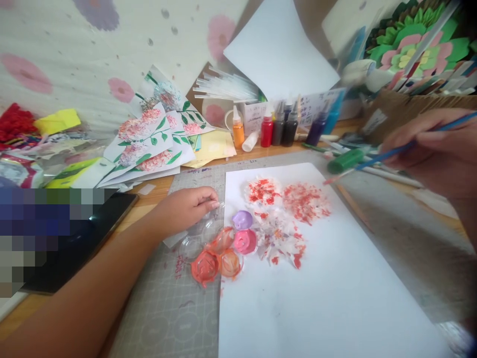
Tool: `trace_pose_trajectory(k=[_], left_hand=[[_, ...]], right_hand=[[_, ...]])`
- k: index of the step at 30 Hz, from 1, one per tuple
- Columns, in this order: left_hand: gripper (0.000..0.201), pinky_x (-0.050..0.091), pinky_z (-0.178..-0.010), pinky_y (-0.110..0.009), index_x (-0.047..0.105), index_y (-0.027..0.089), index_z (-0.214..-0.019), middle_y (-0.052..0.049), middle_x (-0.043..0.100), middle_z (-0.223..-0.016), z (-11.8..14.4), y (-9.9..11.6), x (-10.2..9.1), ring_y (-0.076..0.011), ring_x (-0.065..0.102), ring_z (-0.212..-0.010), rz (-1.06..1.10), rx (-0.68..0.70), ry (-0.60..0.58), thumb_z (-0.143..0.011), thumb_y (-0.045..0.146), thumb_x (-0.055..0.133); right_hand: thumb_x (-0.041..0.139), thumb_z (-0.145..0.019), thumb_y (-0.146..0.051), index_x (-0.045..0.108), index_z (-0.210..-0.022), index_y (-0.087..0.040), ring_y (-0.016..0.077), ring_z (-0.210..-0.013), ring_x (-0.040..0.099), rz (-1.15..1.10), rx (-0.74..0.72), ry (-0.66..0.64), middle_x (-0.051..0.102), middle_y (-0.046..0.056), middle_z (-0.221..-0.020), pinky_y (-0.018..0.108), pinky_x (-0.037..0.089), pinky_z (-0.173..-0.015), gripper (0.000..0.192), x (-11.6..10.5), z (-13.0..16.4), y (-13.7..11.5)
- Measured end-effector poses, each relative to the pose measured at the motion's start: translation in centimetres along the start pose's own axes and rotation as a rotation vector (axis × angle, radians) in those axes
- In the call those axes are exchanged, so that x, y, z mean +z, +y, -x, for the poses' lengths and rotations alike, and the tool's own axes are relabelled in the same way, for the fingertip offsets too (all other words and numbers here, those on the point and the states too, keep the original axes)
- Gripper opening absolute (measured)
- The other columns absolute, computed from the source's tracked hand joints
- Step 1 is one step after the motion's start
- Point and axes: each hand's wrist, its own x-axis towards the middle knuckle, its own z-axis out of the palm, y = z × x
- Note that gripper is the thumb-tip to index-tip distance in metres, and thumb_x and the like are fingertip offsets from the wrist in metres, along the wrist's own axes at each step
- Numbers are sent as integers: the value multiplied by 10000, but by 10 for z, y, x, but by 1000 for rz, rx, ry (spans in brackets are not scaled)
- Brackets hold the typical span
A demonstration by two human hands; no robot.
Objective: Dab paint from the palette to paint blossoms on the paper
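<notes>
My left hand (188,206) rests on the upper edge of a clear plastic paint palette (219,243), fingers curled over its rim. Its wells hold purple, pink, orange and red paint. My right hand (434,149) is raised at the right edge and pinches a thin blue paintbrush (387,154) whose tip points left, above the white paper sheet (335,278). Red dabbed flower clusters (286,199) are painted on the upper part of the sheet. The sheet lies on a grey cutting mat (175,308).
Several paint bottles (278,130) stand at the back. Painted flower sheets (152,139) are piled at the back left. A dark tablet (93,228) lies left. A green marker (345,160) and pens lie right. Paper flowers (413,47) fill a cardboard box.
</notes>
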Motion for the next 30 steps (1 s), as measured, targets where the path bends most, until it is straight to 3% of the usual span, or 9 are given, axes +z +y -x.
trace_pose_trajectory(k=[4, 9, 14, 17, 21, 26, 30], left_hand=[[376, 418, -668, -302, 621, 247, -914, 12, 670, -797, -1, -1, 0, -169, 587, -630, 5, -6, -6, -857, 550, 406], [380, 419, -656, -296, 624, 245, -924, 11, 674, -786, -1, -3, 1, -169, 583, -628, 8, 6, 0, -858, 554, 412], [382, 415, -653, -293, 627, 243, -921, 12, 671, -766, -1, -2, 1, -171, 582, -628, 1, 7, 6, -865, 551, 408], [374, 411, -646, -294, 627, 243, -913, 14, 660, -744, -1, -2, 1, -170, 576, -615, 3, 15, 8, -866, 544, 410], [364, 413, -650, -293, 623, 245, -916, 15, 665, -773, -2, -3, 2, -166, 585, -618, 18, 25, 14, -872, 538, 412], [364, 419, -658, -294, 632, 248, -929, 16, 679, -814, -1, -3, 1, -162, 590, -620, 18, 16, 13, -869, 538, 420], [368, 421, -647, -289, 631, 243, -935, 14, 677, -808, 0, -2, 1, -162, 592, -618, 28, 22, 16, -866, 534, 417]], right_hand=[[738, -576, -290, 679, -626, -119, 145, -509, 550, -17, 63, -171, 595, 96, -612, 250, 406, -468, 188, 20, 5, -8], [669, -590, -268, 638, -616, -155, 130, -516, 567, -119, 28, -63, 600, 49, -626, 237, 450, -481, 121, 20, 6, -11], [697, -539, -178, 686, -600, -111, 145, -531, 584, -108, 46, -138, 615, 86, -627, 225, 453, -467, 91, 15, 5, -8], [622, -575, -192, 663, -601, -149, 141, -564, 606, -191, -5, -70, 625, 56, -661, 232, 489, -498, 65, 10, 4, -6], [662, -586, -175, 674, -608, -139, 157, -566, 618, -214, -3, -126, 633, 75, -673, 241, 496, -482, 44, 9, 3, -6], [823, -639, -375, 701, -692, -142, 130, -544, 607, -253, -32, -220, 637, 77, -677, 211, 471, -459, 268, 31, 11, -16], [808, -698, -398, 683, -786, -181, 123, -576, 634, -306, -120, -230, 662, 33, -743, 220, 505, -493, 266, 44, 15, -32]])
